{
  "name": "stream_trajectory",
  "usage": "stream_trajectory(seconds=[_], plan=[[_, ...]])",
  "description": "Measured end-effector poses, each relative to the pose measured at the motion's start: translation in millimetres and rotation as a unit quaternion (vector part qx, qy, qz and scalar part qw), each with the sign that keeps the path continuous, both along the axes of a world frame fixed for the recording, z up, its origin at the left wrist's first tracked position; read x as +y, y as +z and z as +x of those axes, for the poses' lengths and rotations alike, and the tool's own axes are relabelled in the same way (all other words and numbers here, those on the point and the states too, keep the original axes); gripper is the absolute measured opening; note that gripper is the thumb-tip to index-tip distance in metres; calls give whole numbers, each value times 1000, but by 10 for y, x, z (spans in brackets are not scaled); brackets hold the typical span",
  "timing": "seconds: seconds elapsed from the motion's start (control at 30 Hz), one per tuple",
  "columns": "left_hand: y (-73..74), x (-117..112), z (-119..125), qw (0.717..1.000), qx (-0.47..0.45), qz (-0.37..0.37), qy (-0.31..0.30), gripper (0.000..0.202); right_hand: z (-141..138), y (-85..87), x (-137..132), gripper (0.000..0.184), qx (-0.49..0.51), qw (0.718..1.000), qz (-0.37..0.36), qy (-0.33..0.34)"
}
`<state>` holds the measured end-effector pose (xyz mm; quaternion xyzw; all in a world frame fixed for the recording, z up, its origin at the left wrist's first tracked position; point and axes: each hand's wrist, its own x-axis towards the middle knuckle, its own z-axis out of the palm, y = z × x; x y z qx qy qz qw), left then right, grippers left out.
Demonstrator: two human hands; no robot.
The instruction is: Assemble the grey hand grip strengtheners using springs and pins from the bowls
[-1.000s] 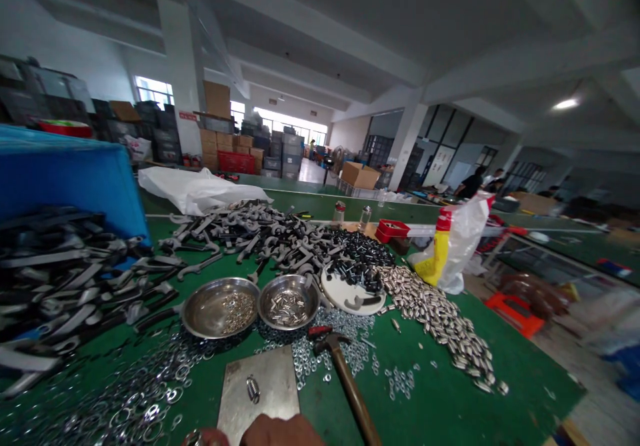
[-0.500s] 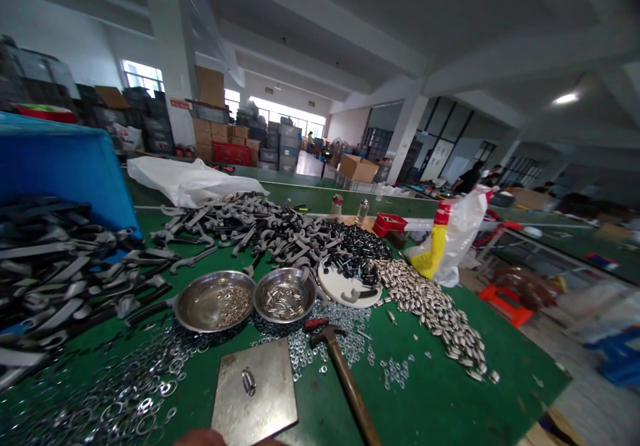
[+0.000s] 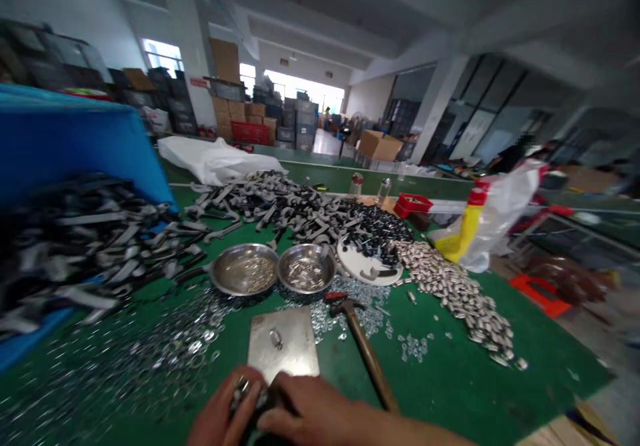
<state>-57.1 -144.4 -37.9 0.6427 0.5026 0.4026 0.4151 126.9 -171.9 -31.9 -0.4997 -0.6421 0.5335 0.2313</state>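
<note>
At the bottom edge, my left hand (image 3: 225,409) is curled round a dark piece with shiny metal (image 3: 241,387) showing between the fingers; its kind is blurred and partly hidden. My right hand (image 3: 313,409) closes on the same piece from the right, fingers touching it. Just beyond both hands lies a square metal plate (image 3: 295,356), bearing a small ridged metal cylinder (image 3: 275,339). To the plate's right rests a hammer (image 3: 367,353) with a wooden handle, its head pointing away from me.
Two steel bowls (image 3: 217,285) (image 3: 306,291) of small parts stand beyond the plate. Wrench parts (image 3: 270,199) heap behind them and fill a blue bin (image 3: 90,126). Loose washers (image 3: 165,359) spread left; metal cylinders (image 3: 450,286) pile right, near a plastic bag (image 3: 495,219).
Both hands have come up into view from the bottom edge, holding the dark piece between them. The camera has turned left and tilted down. The plate and hammer stay in place.
</note>
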Motion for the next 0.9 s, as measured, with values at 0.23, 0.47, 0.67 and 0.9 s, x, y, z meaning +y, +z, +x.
stream_trajectory(seconds=[0.23,0.47,0.67,0.9], plan=[[63,-15,61,990,-8,114,-83,21,-48,24,-29,69,91,984,-145,42],[13,-32,144,998,-33,58,-10,20,4,-1,-2,45,63,997,-11,-43],[-35,-36,126,992,5,112,-66,12,-6,-23,-29,49,116,985,-126,-23],[-57,-108,101,988,30,140,-61,13,-112,-118,-119,66,206,943,-258,44]])
